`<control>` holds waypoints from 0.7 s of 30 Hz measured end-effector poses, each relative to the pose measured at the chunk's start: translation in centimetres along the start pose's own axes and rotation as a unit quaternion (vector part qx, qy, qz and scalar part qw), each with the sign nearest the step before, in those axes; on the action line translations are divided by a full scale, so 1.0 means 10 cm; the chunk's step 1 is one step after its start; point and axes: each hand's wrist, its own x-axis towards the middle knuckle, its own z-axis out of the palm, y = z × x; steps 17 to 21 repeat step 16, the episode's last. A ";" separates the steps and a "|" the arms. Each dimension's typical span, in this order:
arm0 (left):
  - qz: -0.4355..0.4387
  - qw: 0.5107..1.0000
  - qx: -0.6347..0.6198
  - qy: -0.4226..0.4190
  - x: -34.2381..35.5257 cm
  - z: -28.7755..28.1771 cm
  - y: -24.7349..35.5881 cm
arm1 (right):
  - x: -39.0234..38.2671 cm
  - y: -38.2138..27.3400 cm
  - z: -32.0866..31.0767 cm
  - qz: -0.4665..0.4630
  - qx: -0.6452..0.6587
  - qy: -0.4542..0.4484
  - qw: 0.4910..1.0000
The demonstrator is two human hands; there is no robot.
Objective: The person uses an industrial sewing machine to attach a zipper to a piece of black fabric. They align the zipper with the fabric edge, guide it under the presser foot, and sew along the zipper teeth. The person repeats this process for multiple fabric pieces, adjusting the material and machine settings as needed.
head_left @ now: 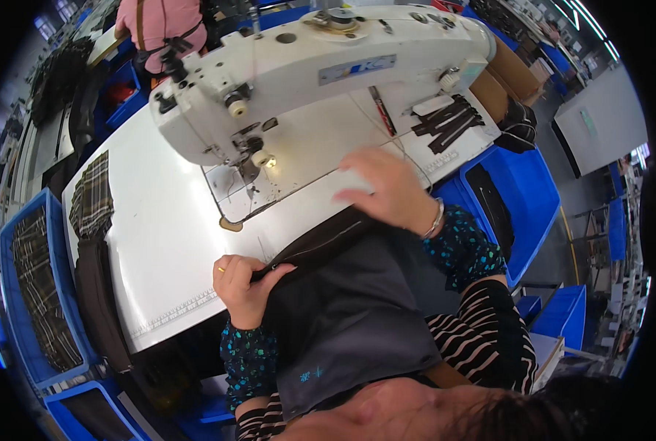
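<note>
My left hand (244,289), with a ring on one finger, is closed on the end of a long dark brown cloth piece (321,241) at the table's front edge. A thin pale line runs along the cloth, which lies across my lap side over a dark grey apron (350,316). My right hand (388,189) is raised above the other end of the cloth, slightly blurred, thumb and fingers apart with nothing between them. Beyond both hands stands a white sewing machine (284,95), its needle area (253,165) lit by a small lamp.
Dark fabric strips (449,123) and a red-and-black pen (382,110) lie on the right of the white table (159,250). Plaid cloth (93,195) hangs at its left edge. Blue bins (537,198) stand on both sides. Another person in pink (159,26) sits beyond.
</note>
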 end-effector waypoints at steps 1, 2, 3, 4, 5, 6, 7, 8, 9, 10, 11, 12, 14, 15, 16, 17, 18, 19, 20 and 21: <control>0.005 1.000 -0.010 -0.002 -0.02 -0.01 0.00 | -0.10 -0.17 0.07 0.003 0.091 -0.106 0.990; -0.002 1.000 -0.023 -0.002 -0.04 -0.03 -0.01 | -0.17 -0.33 0.15 -0.007 0.091 -0.184 0.979; -0.014 0.997 -0.071 -0.024 -0.02 -0.03 -0.01 | -0.30 -0.32 0.28 -0.057 0.116 -0.193 0.973; -0.030 0.992 -0.113 -0.044 -0.02 -0.05 -0.03 | -0.35 -0.42 0.28 -0.011 0.104 -0.258 0.961; -0.046 0.985 -0.155 -0.066 -0.01 -0.06 -0.05 | -0.41 -0.40 0.20 -0.002 0.097 -0.249 0.963; -0.157 0.940 -0.273 -0.133 -0.01 -0.12 -0.06 | -0.49 -0.39 0.12 0.006 0.091 -0.240 0.966; -0.169 0.928 -0.315 -0.107 0.01 -0.12 -0.08 | -0.53 -0.39 0.04 0.007 0.088 -0.236 0.968; -0.181 0.913 -0.357 -0.082 0.03 -0.10 -0.09 | -0.60 -0.36 -0.17 0.033 0.084 -0.200 0.976; -0.194 0.895 -0.398 -0.059 0.05 -0.08 -0.11 | -0.66 -0.31 -0.44 0.064 0.058 -0.180 0.980; -0.185 0.910 -0.356 -0.105 0.00 -0.09 -0.26 | -0.73 -0.26 -0.74 0.114 -0.003 -0.172 0.978; -0.198 0.912 -0.344 -0.104 -0.02 -0.14 -0.28 | -0.83 -0.18 -1.01 0.131 -0.055 -0.126 0.982; -0.212 0.911 -0.338 -0.107 -0.03 -0.15 -0.27 | -0.92 -0.15 -1.29 0.169 -0.133 -0.083 0.973; -0.220 0.906 -0.341 -0.124 -0.05 -0.11 -0.30 | -1.21 0.02 -1.83 0.243 -0.273 -0.004 0.931; -0.220 0.905 -0.338 -0.136 -0.08 -0.08 -0.35 | -1.40 0.11 -2.08 0.303 -0.331 0.009 0.894; -0.218 0.906 -0.330 -0.147 -0.10 -0.06 -0.42 | -1.50 0.08 -2.14 0.314 -0.337 0.010 0.888; -0.218 0.906 -0.330 -0.147 -0.10 -0.06 -0.42 | -1.50 0.08 -2.14 0.314 -0.337 0.010 0.888; -0.218 0.906 -0.330 -0.147 -0.10 -0.06 -0.42 | -1.50 0.08 -2.14 0.314 -0.337 0.010 0.888; -0.218 0.906 -0.330 -0.147 -0.10 -0.06 -0.42 | -1.50 0.08 -2.14 0.314 -0.337 0.010 0.888; -0.218 0.906 -0.330 -0.147 -0.10 -0.06 -0.42 | -1.50 0.08 -2.14 0.314 -0.337 0.010 0.888; -0.218 0.906 -0.330 -0.147 -0.10 -0.06 -0.42 | -1.50 0.08 -2.14 0.314 -0.337 0.010 0.888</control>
